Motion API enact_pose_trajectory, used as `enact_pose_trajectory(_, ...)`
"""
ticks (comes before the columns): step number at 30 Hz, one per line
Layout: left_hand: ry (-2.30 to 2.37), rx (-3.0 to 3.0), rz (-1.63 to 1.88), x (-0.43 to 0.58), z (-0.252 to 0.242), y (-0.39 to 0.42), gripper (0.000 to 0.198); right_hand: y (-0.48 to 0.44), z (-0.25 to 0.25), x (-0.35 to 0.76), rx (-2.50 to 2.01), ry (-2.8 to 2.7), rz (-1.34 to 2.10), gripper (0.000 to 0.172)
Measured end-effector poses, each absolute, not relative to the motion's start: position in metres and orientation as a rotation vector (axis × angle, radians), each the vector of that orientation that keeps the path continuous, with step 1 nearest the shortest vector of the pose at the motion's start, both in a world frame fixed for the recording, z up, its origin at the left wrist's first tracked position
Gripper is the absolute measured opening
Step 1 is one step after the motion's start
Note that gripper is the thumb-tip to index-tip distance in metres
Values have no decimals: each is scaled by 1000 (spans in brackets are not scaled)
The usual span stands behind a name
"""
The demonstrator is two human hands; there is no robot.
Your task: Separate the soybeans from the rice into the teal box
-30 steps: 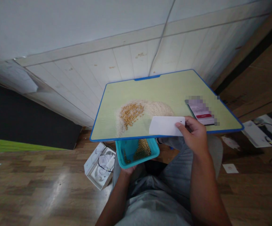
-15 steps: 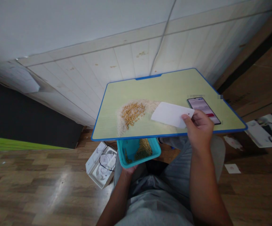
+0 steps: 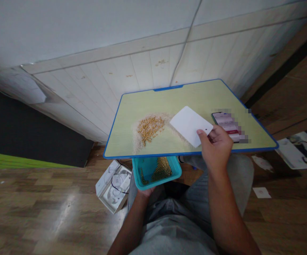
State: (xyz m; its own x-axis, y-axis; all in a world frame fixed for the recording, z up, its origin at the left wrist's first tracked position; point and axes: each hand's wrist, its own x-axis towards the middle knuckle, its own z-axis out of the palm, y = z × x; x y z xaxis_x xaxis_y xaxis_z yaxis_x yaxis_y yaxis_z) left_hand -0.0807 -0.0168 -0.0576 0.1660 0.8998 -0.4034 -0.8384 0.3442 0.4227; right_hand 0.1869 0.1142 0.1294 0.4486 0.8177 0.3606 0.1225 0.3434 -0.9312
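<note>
My right hand pinches a white card by its near corner and holds it above the green lap table, just right of a heap of white rice with yellow soybeans on top. My left hand grips a teal plastic tub from below, right under the table's near edge. The tub holds soybeans. Most of the left hand's fingers are hidden beneath the tub.
A phone lies on the table to the right of my hand. An open white box with cables sits on the wooden floor at the left. Papers lie on the floor at the right. A white panelled wall stands behind the table.
My right hand has lifted the white card up from the table's near edge and carried it further in, turning it to a diagonal. The tub stays in place.
</note>
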Motion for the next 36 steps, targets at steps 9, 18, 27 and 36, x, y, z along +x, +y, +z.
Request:
enact_pose_trajectory(9,718,111,1212,-79,-58,-17,66,178,141,183,-1082,-1318,509,21)
enact_pose_trajectory(18,764,65,1243,-68,-47,-13,60,194,126,187,-976,-1236,543,43)
enact_pose_trajectory(27,774,21,1273,-72,-59,-16,60,183,135,186,-1038,-1351,498,29)
enact_pose_trajectory(36,798,-6,1255,-72,-51,-17,60,186,125,183,-957,-1156,497,39)
